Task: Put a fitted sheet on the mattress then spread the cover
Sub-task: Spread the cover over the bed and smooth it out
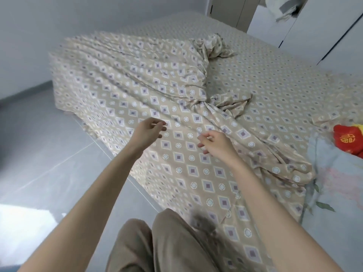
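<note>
A beige fitted sheet [275, 79] with a diamond pattern lies flat over the mattress. On top of it a cover [137, 79] in the same print lies bunched and creased, draped over the left side and the near corner, with a twisted knot [206, 103] near the middle. My left hand [149, 132] hovers above the cover near the bed's left edge, fingers loosely curled, holding nothing. My right hand [214, 143] hovers a little to the right over the cover, fingers relaxed and empty.
Grey tiled floor [49, 154] runs along the bed's left side. A red pillow [348, 139] and a pale floral quilt [337, 183] lie at the right edge. White wardrobe doors [294, 22] stand behind the bed. My legs in tan trousers [157, 246] are at the bottom.
</note>
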{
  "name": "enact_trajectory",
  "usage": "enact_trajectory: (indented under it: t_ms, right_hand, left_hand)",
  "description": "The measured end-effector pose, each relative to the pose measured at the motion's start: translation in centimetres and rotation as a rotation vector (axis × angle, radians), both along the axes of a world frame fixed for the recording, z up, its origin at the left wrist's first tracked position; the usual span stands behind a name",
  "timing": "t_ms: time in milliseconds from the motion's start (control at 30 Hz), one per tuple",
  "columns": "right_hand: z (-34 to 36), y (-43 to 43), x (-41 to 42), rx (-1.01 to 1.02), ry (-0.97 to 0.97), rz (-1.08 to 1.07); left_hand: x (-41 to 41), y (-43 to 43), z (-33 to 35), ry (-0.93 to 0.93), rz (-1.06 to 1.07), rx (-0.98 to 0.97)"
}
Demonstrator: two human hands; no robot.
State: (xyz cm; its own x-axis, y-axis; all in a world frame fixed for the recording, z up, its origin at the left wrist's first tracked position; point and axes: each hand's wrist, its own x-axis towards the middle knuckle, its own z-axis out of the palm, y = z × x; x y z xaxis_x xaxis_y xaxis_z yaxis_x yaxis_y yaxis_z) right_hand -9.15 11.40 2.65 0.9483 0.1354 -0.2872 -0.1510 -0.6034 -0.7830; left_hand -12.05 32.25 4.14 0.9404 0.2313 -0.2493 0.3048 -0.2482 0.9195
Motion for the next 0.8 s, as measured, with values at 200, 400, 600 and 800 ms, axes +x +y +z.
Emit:
enact_trajectory:
  t_ms: [200, 400, 600, 800]
  right_hand:
    - [10.0, 6.5, 3.6, 0.032, 0.001, 0.069]
    - [25.0, 12.0, 5.4, 0.050, -0.028, 0.128]
    - [35.1, 18.3, 6.0, 0.081, -0.138, 0.231]
    - [39.2, 24.8, 7.1, 0.138, -0.200, 0.267]
  left_hand:
    - [2.1, 5.9, 9.4, 0.051, 0.043, -0.009]
    - [1.9, 11.6, 23.8, 0.032, 0.076, -0.023]
    - [1.1, 17.5, 33.6, -0.085, 0.147, -0.028]
    - [1.2, 23.1, 37.8, -0.172, 0.186, -0.009]
